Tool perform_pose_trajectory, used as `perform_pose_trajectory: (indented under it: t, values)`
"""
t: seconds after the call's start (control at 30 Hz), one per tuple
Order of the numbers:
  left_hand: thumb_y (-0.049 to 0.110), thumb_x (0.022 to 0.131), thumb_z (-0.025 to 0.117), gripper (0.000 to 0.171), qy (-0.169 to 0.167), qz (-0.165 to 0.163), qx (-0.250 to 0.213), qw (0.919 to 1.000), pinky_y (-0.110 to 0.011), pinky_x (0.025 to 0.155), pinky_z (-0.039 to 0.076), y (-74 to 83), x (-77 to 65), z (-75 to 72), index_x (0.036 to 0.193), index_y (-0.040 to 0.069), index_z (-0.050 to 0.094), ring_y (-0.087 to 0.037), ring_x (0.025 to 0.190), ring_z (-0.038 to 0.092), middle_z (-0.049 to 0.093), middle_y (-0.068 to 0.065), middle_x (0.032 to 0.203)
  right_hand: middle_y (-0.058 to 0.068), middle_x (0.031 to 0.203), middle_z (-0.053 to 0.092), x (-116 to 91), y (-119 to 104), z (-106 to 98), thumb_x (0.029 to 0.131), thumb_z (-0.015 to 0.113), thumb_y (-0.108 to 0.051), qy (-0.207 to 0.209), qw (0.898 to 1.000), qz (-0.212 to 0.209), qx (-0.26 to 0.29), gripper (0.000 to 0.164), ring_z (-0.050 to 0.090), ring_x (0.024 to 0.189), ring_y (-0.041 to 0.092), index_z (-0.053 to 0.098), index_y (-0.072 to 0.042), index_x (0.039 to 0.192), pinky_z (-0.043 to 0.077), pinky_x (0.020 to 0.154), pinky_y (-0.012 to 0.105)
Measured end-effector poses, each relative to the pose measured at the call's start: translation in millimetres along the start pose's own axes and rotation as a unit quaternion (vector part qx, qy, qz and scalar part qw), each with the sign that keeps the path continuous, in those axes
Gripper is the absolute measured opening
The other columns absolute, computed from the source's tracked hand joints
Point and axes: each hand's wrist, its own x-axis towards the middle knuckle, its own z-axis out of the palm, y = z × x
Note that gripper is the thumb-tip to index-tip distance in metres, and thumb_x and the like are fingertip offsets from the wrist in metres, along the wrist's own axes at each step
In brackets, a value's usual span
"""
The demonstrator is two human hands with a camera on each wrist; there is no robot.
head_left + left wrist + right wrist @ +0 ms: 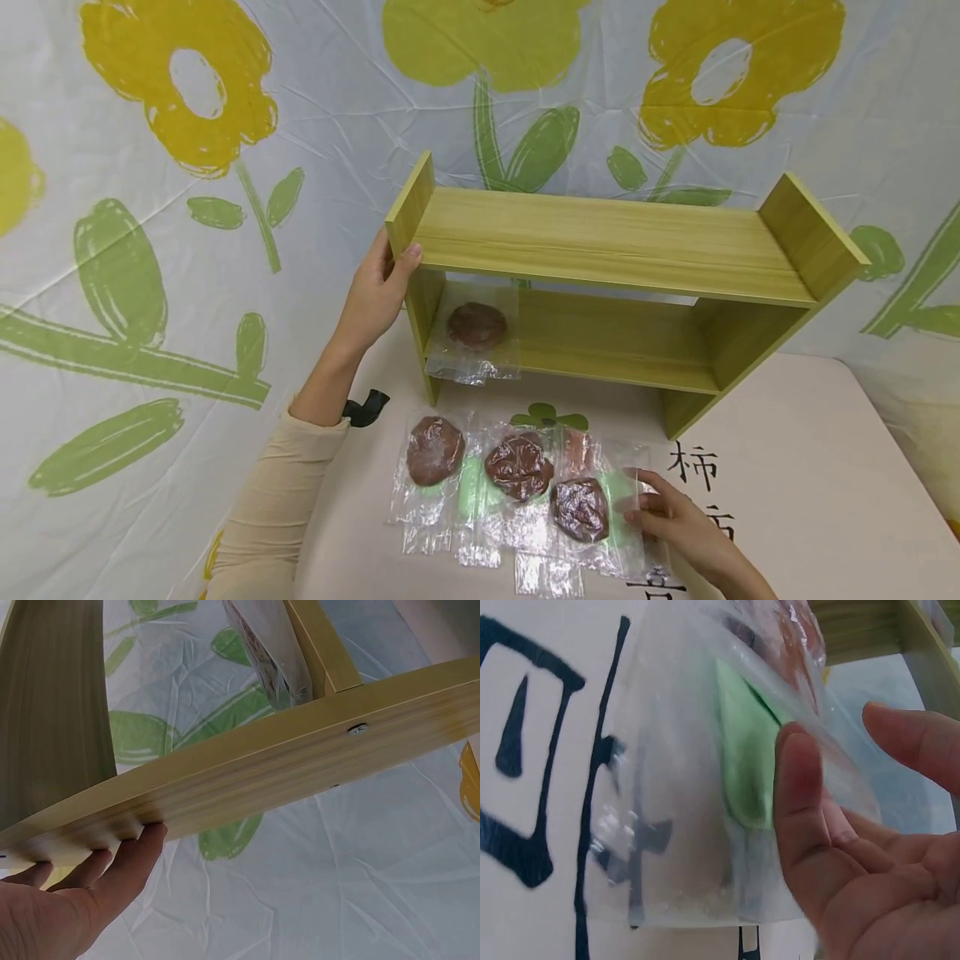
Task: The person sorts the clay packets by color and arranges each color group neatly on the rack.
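In the head view, my left hand point(378, 292) grips the left side panel of a two-tier wooden shelf point(615, 242), thumb over its front edge. The left wrist view shows those fingers point(135, 862) against the panel's outer face. My right hand point(675, 521) is at the right edge of a row of overlapping clear plastic bags, its fingertips touching the rightmost bag. Inside the bags are flat, round reddish-brown pieces point(435, 451); pale green patches show too. From the right wrist, the bag film point(667, 847) with a green patch point(746, 750) lies against a finger, thumb and finger spread apart.
One more bagged brown piece point(477, 326) lies on the shelf's lower tier, at the left. A dark curved object point(367, 409) sits by the left forearm. The pale tabletop point(810, 467) bears black characters. Behind the shelf hangs a flower-printed cloth point(330, 108).
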Motion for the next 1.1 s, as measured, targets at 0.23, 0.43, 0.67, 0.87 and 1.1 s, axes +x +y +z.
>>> perform_pose_trajectory:
  t: [0.23, 0.43, 0.67, 0.87, 1.1]
  values:
    - [0.030, 0.107, 0.050, 0.050, 0.002, 0.005, 0.001, 1.0000, -0.047, 0.098, 0.042, -0.1, 1.4, 1.1, 0.154, 0.022, 0.036, -0.021, 0.124, 0.051, 0.052, -0.008, 0.136, 0.028, 0.127, 0.057, -0.2, -1.3, 4.6, 0.099, 0.063, -0.013, 0.008, 1.000, -0.004, -0.011, 0.057, 0.059, 0.113, 0.038, 0.038, 0.018, 0.140, 0.051, 0.087, 0.029]
    - [0.031, 0.107, 0.050, 0.049, 0.003, 0.004, 0.002, 1.0000, -0.047, 0.098, 0.042, -1.0, 2.2, 2.3, 0.153, 0.021, 0.038, -0.021, 0.123, 0.051, 0.052, -0.008, 0.134, 0.035, 0.137, 0.043, -1.1, -1.5, 9.8, 0.100, 0.062, -0.011, -0.003, 1.000, -0.016, 0.022, 0.059, 0.052, 0.122, 0.045, 0.035, 0.011, 0.147, 0.051, 0.090, 0.035]
    - [0.031, 0.107, 0.050, 0.049, 0.007, 0.005, 0.000, 1.0000, -0.048, 0.099, 0.042, -2.0, 1.2, 1.4, 0.153, 0.021, 0.038, -0.020, 0.123, 0.051, 0.052, -0.008, 0.134, 0.031, 0.133, 0.048, -1.5, -0.2, 10.6, 0.102, 0.056, -0.007, -0.056, 0.995, -0.023, 0.075, 0.068, 0.057, 0.116, 0.034, 0.017, -0.004, 0.158, 0.051, 0.091, 0.041]
    - [0.031, 0.106, 0.051, 0.049, 0.010, 0.000, 0.002, 0.9999, -0.047, 0.099, 0.042, -0.8, 0.1, 0.9, 0.152, 0.019, 0.039, -0.021, 0.124, 0.051, 0.052, -0.009, 0.135, 0.029, 0.128, 0.051, 1.3, 7.9, 9.3, 0.101, 0.053, 0.002, -0.090, 0.985, -0.053, 0.136, 0.072, 0.060, 0.114, 0.032, 0.008, -0.003, 0.157, 0.051, 0.092, 0.040]
    - [0.030, 0.107, 0.050, 0.049, 0.008, 0.001, 0.001, 1.0000, -0.047, 0.099, 0.041, 0.5, 0.6, 1.6, 0.153, 0.018, 0.038, -0.021, 0.124, 0.050, 0.052, -0.010, 0.135, 0.030, 0.139, 0.033, 3.4, 12.1, 13.7, 0.099, 0.053, 0.006, -0.089, 0.977, -0.067, 0.182, 0.074, 0.058, 0.115, 0.032, 0.008, -0.004, 0.156, 0.051, 0.092, 0.046]
